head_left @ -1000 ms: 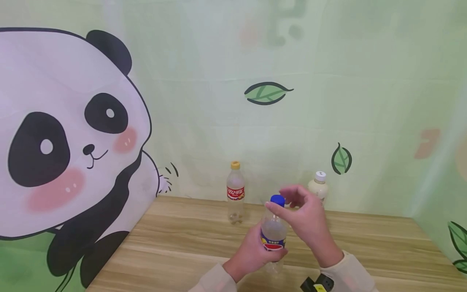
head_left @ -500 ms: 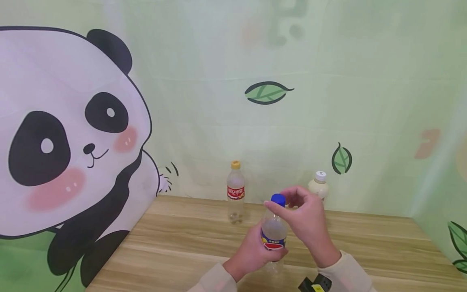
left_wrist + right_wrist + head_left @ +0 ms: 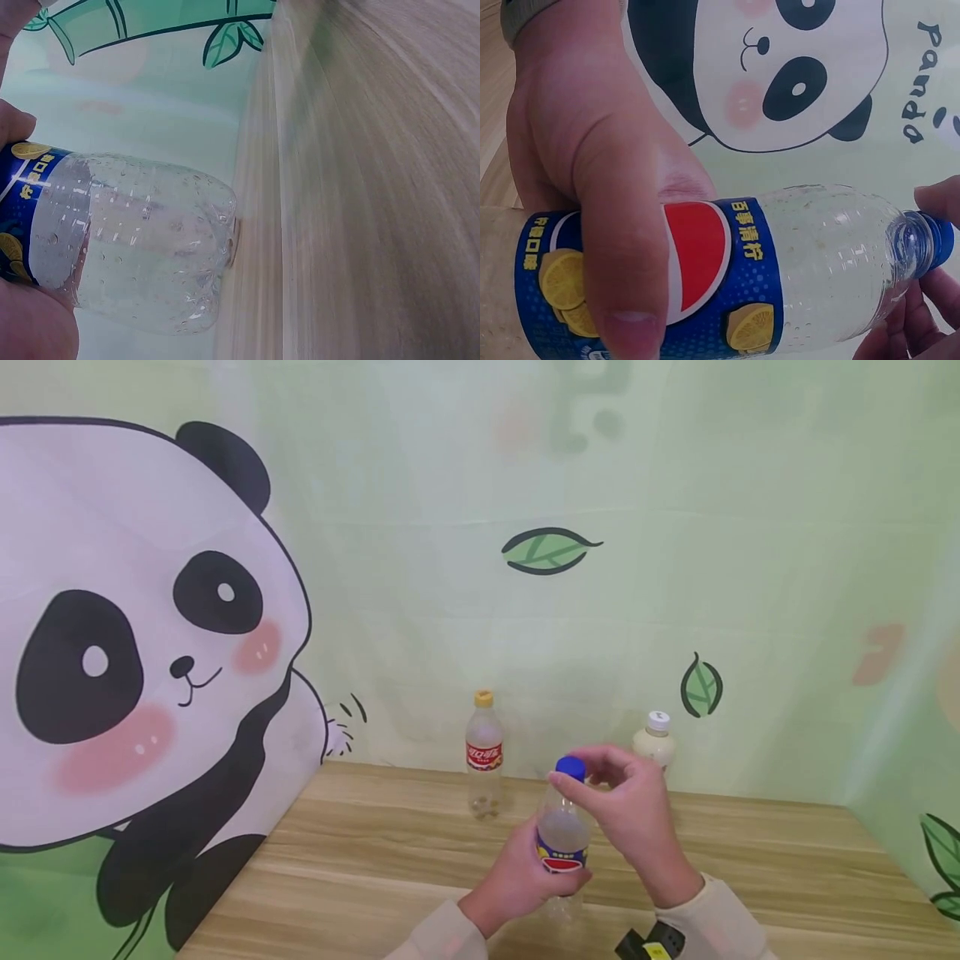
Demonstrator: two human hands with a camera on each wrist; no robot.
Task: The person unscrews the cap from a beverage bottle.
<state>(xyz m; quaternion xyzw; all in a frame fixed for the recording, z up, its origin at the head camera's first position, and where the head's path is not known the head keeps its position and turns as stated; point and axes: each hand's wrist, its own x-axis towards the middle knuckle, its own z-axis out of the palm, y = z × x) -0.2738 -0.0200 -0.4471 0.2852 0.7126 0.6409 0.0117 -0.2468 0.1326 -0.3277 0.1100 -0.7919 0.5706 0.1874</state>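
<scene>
A clear plastic soda bottle point(image 3: 564, 827) with a blue label stands near the front of the wooden table. My left hand point(image 3: 521, 877) grips it round the label, thumb across the front. My right hand point(image 3: 637, 814) is at the top, pinching the blue bottle cap point(image 3: 571, 767) between thumb and fingers. The right wrist view shows the cap point(image 3: 934, 241) on the bottle's neck, with lemon pictures on the label point(image 3: 705, 262). Droplets cling to the bottle's wall point(image 3: 150, 232) in the left wrist view, its base close at the tabletop.
Behind stands a clear bottle point(image 3: 485, 727) with a yellow cap and red label. A white-capped bottle point(image 3: 652, 745) of pale content is partly hidden behind my right hand. The wooden table point(image 3: 360, 852) meets a green panda-print backdrop point(image 3: 420, 610) at the back.
The right thumb and fingers shift slightly around the blue cap. The left hand and the bottle stay in place, as do the two bottles behind.
</scene>
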